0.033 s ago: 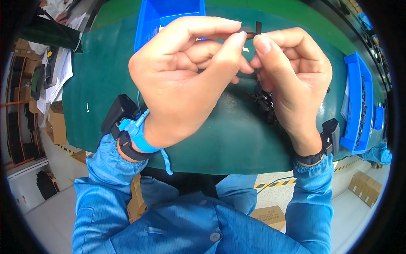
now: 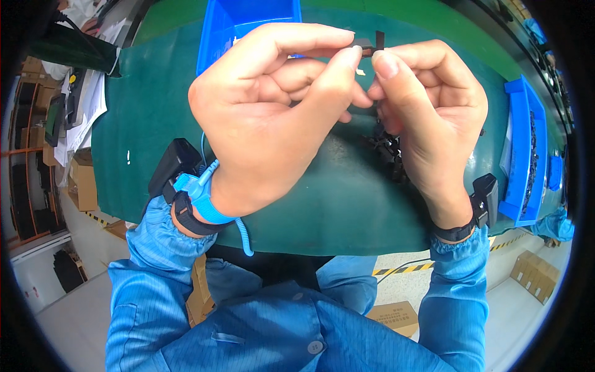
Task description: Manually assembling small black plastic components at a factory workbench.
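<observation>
Over the far part of the green-covered table, my left hand [image 2: 266,111] pinches a small dark part [image 2: 365,48] between thumb and forefinger. My right hand [image 2: 427,105] meets it, its thumb and forefinger closed on a thin black strip [image 2: 379,39] that stands upright at the part's right end. Fingertips hide much of both pieces, so I cannot tell whether they are joined. Beneath my right hand lies a pile of small black parts [image 2: 390,152], partly covered by it. A blue wrist strap [image 2: 207,201] with a coiled cord circles my left wrist.
Behind my left hand stands a blue bin [image 2: 248,12] with small pale pieces in it. A long blue tray [image 2: 514,155] of dark parts sits at the table's right. Papers [image 2: 93,105] lie at the left. Cardboard boxes [image 2: 396,317] stand on the floor.
</observation>
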`<control>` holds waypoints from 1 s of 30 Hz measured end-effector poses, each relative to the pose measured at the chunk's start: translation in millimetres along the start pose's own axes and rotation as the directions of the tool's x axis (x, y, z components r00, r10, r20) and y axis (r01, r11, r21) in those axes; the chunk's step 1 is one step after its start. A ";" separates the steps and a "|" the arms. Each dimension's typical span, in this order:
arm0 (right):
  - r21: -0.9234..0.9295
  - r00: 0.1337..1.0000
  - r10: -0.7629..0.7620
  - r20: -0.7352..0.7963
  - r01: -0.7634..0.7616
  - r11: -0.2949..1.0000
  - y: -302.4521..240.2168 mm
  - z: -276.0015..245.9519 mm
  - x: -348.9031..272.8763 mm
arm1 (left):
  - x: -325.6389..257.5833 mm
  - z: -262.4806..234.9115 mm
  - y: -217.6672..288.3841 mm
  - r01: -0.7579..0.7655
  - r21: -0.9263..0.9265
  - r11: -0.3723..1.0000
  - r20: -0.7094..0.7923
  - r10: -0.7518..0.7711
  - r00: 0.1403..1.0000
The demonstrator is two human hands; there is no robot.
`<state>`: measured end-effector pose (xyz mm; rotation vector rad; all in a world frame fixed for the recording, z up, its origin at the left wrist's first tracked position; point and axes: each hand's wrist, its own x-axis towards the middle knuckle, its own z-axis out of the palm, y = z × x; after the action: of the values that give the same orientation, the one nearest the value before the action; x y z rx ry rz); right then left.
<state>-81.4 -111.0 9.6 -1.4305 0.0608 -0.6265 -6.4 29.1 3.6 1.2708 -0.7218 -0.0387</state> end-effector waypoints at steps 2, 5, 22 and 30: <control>0.002 1.000 0.003 -0.002 -0.003 1.000 -1.5 1.0 0.1 | 1.0 -0.1 1.5 0.016 -0.019 1.000 -0.005 -0.016 1.000; -0.003 1.000 0.013 -0.005 -0.013 1.000 -1.6 0.2 -0.5 | 0.8 0.4 0.6 0.051 -0.049 0.997 -0.012 -0.052 0.999; 0.011 0.999 -0.027 0.022 0.027 1.000 2.4 -0.8 0.7 | 0.4 -2.1 3.6 0.057 -0.019 0.998 0.010 -0.057 0.998; -0.029 0.999 -0.028 -0.020 0.027 0.999 1.9 -1.9 -0.3 | 0.3 -2.0 2.4 0.048 -0.006 0.999 0.027 -0.048 0.998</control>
<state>-81.7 -112.6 7.4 -1.4546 0.0663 -0.6652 -6.0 31.4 5.7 1.2833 -0.7140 -0.0977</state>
